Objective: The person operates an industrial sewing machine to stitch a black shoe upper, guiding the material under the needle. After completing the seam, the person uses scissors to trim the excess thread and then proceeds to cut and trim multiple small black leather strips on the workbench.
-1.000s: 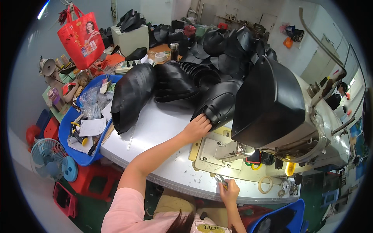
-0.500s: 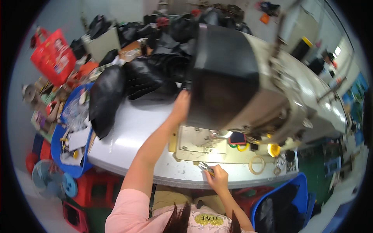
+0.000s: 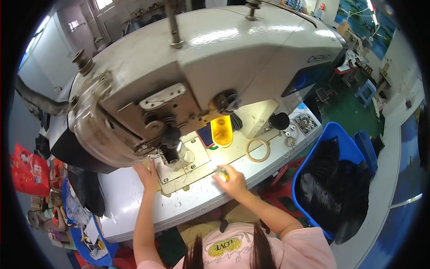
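Note:
A large white sewing machine (image 3: 215, 49) fills the upper middle, its needle area above a pale metal bed plate (image 3: 199, 152). My left hand (image 3: 147, 175) is at the plate's left side, thumb and fingers apart, with the fingertips partly hidden by the machine head; I see nothing in it. My right hand (image 3: 234, 183) is closed around a small pair of yellow-handled thread snips (image 3: 222, 174) in front of the plate. The snips are mostly covered by the fingers. Past the left hand lies black leather-like material (image 3: 85, 190).
On the table (image 3: 121, 197) sit a tan ring (image 3: 257, 150), a yellow oblong tray (image 3: 221, 131) and a parts tray (image 3: 305, 123). A blue tub (image 3: 329, 134) with black pieces stands at the right. Another blue tub (image 3: 105, 255) and a red bag (image 3: 29, 172) are at the left.
The view has swung to the right. My left hand has come back from the black pieces to beside the bed plate. My right hand still grips the snips, now turned in its fingers.

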A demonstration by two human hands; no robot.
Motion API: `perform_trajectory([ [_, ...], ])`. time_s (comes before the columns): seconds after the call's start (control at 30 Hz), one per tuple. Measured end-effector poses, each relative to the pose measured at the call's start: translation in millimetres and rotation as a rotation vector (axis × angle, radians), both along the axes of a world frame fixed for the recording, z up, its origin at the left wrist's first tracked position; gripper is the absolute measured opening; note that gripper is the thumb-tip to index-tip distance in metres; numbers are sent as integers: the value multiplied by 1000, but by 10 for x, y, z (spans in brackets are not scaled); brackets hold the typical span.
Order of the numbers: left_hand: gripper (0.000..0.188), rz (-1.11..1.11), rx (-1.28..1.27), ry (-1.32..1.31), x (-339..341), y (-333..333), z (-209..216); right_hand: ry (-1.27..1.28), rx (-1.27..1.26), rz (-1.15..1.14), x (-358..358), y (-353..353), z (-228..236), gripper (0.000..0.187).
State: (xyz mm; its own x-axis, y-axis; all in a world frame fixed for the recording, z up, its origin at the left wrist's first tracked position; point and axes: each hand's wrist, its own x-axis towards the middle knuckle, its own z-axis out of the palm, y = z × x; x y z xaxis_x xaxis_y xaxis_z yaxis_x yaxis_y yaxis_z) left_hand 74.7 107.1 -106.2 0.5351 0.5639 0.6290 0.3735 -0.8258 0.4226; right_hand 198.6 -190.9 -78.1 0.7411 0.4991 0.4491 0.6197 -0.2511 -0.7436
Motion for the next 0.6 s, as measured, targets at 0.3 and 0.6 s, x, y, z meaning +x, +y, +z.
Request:
perform_trajectory([
  [0.3, 46, -653, 165, 81, 513, -1805, 522, -207, 110, -157, 1158, 327, 601, 10],
  [0.6, 59, -400, -182, 373, 1996, -1330, 155, -226, 81, -179, 1251, 184, 386, 12],
])
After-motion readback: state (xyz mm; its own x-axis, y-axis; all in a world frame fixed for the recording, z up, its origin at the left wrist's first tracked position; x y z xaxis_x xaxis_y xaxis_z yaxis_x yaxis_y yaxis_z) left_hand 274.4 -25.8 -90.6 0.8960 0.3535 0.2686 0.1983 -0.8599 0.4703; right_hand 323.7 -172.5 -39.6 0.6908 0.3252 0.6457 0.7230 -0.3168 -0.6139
